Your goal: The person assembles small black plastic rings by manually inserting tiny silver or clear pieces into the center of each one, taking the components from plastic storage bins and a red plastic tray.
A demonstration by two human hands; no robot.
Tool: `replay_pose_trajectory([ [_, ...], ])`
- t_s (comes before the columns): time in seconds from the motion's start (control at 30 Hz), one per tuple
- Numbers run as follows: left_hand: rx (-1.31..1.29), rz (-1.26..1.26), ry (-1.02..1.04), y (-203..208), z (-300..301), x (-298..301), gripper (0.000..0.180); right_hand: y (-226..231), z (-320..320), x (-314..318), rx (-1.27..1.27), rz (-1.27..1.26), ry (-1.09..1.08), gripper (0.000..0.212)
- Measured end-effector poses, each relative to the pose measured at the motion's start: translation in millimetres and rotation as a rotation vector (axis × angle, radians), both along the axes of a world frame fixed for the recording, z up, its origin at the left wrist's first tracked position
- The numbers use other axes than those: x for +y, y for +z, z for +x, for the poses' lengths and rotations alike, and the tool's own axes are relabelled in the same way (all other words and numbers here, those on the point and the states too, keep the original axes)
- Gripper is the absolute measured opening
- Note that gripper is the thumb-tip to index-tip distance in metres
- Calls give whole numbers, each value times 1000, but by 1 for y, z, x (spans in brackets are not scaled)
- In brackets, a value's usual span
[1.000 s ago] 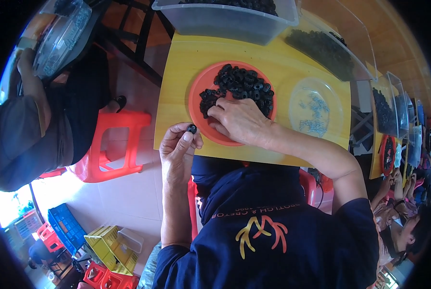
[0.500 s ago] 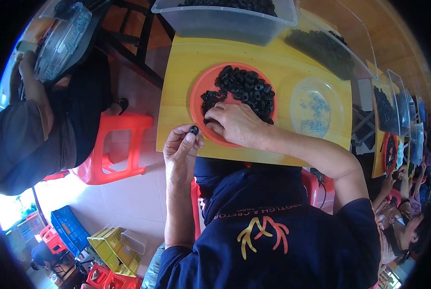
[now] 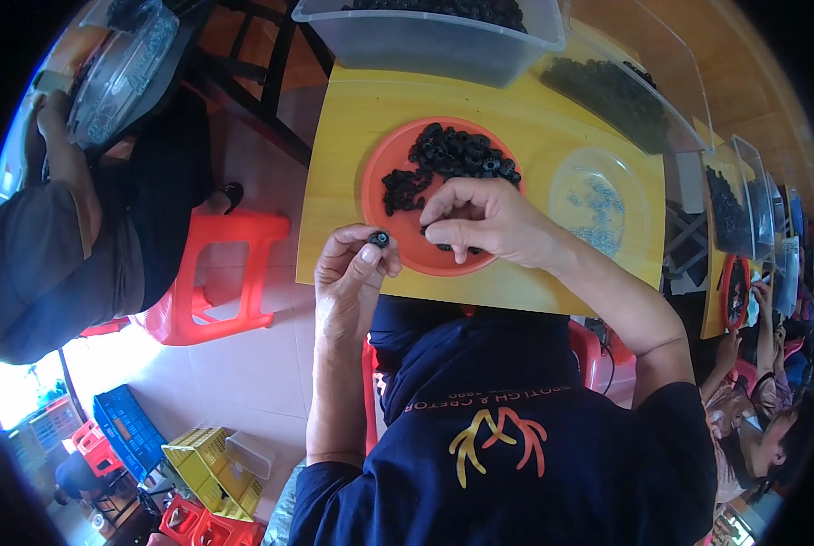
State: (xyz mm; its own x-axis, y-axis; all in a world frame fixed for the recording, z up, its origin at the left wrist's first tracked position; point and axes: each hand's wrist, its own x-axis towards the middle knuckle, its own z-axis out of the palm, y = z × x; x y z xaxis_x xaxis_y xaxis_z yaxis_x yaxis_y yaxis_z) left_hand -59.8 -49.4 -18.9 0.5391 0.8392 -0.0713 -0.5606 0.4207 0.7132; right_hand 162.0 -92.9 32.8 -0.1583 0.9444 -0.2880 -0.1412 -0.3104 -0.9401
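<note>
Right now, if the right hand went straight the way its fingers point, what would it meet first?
Probably the small black piece in the left hand; depth is unclear, so the right hand might pass above or below it.

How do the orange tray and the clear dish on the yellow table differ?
The orange tray is opaque; the clear dish is see-through. The orange tray holds black parts, the clear dish small pale pieces. The right hand is over the orange tray; none is over the clear dish. Both sit on the yellow table.
</note>
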Motion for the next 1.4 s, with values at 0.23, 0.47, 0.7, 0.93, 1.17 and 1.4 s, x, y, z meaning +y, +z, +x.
replay_pose_trajectory([
  [0.23, 9, -19, -115, 9, 26, -2, 24, 26, 8, -9, 5, 125, -110, 17],
  [0.47, 23, 3, -170, 17, 38, -3, 20, 25, 10, -15, -31, 116, -104, 18],
  [0.7, 103, 77, -204, 17, 40, 0, 18, 26, 13, -18, -96, 131, -87, 16],
  [0.93, 253, 208, -294, 24, 38, -3, 19, 42, 31, -21, -486, 36, 328, 27],
  [1.17, 395, 285, -323, 21, 39, -13, 18, 31, 28, -32, -603, 189, 317, 23],
  [1.4, 482, 291, -318, 20, 42, -12, 15, 15, 14, -42, -1069, 442, 252, 18],
])
